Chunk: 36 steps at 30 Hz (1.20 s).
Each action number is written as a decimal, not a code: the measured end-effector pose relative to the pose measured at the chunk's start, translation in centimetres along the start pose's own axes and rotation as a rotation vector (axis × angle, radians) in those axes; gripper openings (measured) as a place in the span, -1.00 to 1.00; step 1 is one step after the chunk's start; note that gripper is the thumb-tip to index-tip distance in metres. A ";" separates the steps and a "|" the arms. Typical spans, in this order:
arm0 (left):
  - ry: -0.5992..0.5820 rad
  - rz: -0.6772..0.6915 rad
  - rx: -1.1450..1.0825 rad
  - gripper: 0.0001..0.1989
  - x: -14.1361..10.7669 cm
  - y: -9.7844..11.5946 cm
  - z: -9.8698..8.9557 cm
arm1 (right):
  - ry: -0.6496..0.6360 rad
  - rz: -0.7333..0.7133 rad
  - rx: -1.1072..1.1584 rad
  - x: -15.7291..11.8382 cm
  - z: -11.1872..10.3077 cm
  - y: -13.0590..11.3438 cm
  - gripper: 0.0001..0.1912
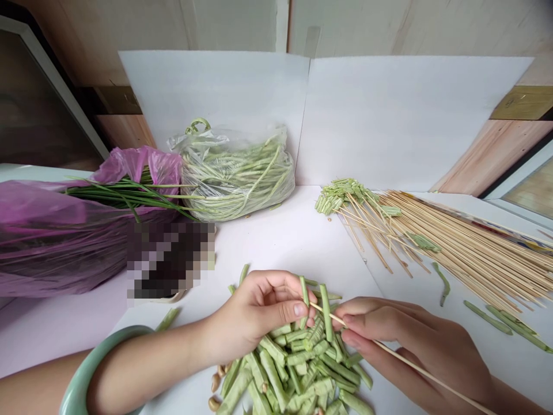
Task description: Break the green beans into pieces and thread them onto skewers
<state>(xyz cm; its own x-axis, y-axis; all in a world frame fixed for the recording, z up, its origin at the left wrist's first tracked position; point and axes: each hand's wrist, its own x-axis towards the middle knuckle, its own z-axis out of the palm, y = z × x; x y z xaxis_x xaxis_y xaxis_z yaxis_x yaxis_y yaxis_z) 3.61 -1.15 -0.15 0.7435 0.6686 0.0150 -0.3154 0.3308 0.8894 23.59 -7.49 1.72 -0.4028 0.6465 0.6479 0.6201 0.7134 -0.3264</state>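
Note:
My left hand (259, 314) pinches a cut piece of yardlong bean (305, 301) upright above a heap of cut green bean pieces (298, 369). A thin bamboo skewer (401, 356) lies in the fingers of my right hand (401, 340), and its tip reaches the beans at my left fingers. Whether the tip pierces a piece is hidden. A jade-green bangle (97, 369) circles my left wrist. Small tan pieces (215, 392) lie at the heap's left edge.
Behind my hands, a clear plastic bag of long beans (235, 176) and a purple bag holding chives (129, 196) stand on the white table. A pixelated patch (170, 259) hides something. At right lie a bamboo skewer bundle (466, 253), beans on skewers (341, 193), and loose long beans (488, 317).

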 end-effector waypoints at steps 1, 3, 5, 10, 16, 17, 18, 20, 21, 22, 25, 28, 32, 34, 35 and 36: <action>0.009 0.009 -0.005 -0.86 0.0 0.0 -0.1 | -0.002 -0.002 0.002 -0.1 -0.1 0.0 -0.92; 0.031 0.022 -0.016 -0.86 0.1 -0.1 -0.2 | 0.007 -0.014 0.010 -0.2 -0.2 0.2 -0.91; 0.065 0.023 -0.029 -0.86 0.1 -0.2 -0.2 | 0.022 -0.025 0.008 -0.3 -0.3 0.3 -0.90; 0.105 0.019 -0.064 -0.81 0.1 -0.2 -0.1 | 0.026 -0.023 -0.008 -0.5 -0.4 0.5 -0.90; 0.114 0.013 -0.084 -0.79 0.2 -0.3 0.0 | 0.025 -0.028 0.000 -0.6 -0.5 0.4 -0.90; 0.115 0.012 -0.087 -0.78 0.2 -0.3 0.0 | 0.023 -0.027 0.000 -0.6 -0.5 0.4 -0.90; 0.116 0.012 -0.090 -0.78 0.2 -0.3 0.0 | 0.022 -0.027 0.000 -0.6 -0.5 0.4 -0.90; 0.112 0.008 -0.091 -0.77 0.1 -0.3 0.0 | 0.021 -0.024 0.002 -0.6 -0.3 0.5 -0.90; 0.110 0.006 -0.091 -0.77 0.1 -0.3 -0.1 | 0.019 -0.019 0.004 -0.6 -0.2 0.6 -0.90; 0.108 0.006 -0.094 -0.77 0.1 -0.3 -0.1 | 0.020 -0.018 0.008 -0.7 -0.2 0.6 -0.90; 0.101 0.012 -0.099 -0.79 0.0 -0.3 -0.1 | 0.019 -0.010 0.010 -0.6 -0.1 0.6 -0.90; 0.086 0.019 -0.101 -0.82 0.0 -0.3 -0.1 | 0.020 -0.008 0.023 -0.4 -0.1 0.3 -0.90; 0.076 0.026 -0.102 -0.83 0.2 -0.4 -0.2 | 0.000 -0.001 0.052 -0.2 0.0 0.1 -0.89; 0.079 0.026 -0.101 -0.83 0.3 -0.5 -0.1 | 0.001 0.000 0.054 -0.3 0.0 0.3 -0.90; 0.079 0.026 -0.100 -0.83 0.3 -0.5 -0.1 | 0.003 0.000 0.052 -0.4 0.0 0.3 -0.90; 0.079 0.027 -0.102 -0.83 0.3 -0.5 -0.1 | 0.006 -0.004 0.052 -0.5 0.0 0.4 -0.89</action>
<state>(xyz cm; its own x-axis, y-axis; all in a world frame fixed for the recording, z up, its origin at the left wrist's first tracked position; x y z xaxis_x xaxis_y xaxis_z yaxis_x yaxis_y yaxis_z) 3.89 -1.04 -0.60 0.6862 0.7274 -0.0012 -0.3963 0.3753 0.8379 24.08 -7.52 1.27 -0.4005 0.6424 0.6534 0.5825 0.7290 -0.3595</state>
